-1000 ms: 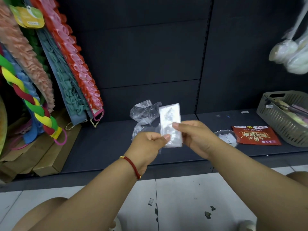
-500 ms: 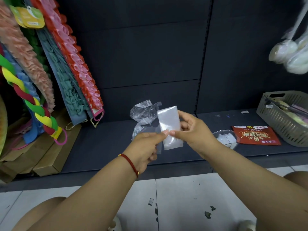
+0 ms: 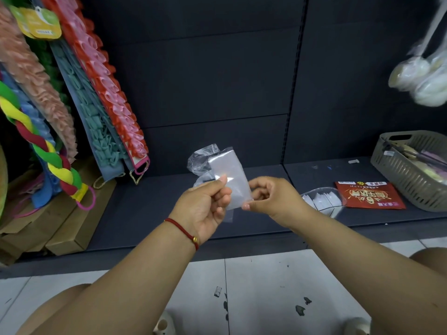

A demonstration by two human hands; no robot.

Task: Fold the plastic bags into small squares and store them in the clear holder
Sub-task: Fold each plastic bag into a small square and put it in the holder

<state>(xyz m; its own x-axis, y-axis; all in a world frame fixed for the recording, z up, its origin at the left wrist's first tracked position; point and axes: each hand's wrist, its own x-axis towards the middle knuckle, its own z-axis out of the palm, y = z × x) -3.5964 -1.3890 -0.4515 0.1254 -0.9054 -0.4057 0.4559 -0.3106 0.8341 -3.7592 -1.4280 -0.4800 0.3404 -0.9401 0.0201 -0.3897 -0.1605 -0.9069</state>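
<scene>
The left hand (image 3: 205, 209) and right hand (image 3: 271, 197) both pinch 1 folded bag (image 3: 229, 180), held up between them. Just past the right hand, the clear holder (image 3: 321, 201) sits on the shelf (image 3: 150, 209). Behind the bag lies a crumpled bag (image 3: 200, 160).

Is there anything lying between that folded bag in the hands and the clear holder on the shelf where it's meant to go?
Nothing visible does. The folded bag is held in the air by the left hand and right hand. The clear holder sits on the shelf just beyond the right hand, its top open, with the red packet on its far side.
</scene>
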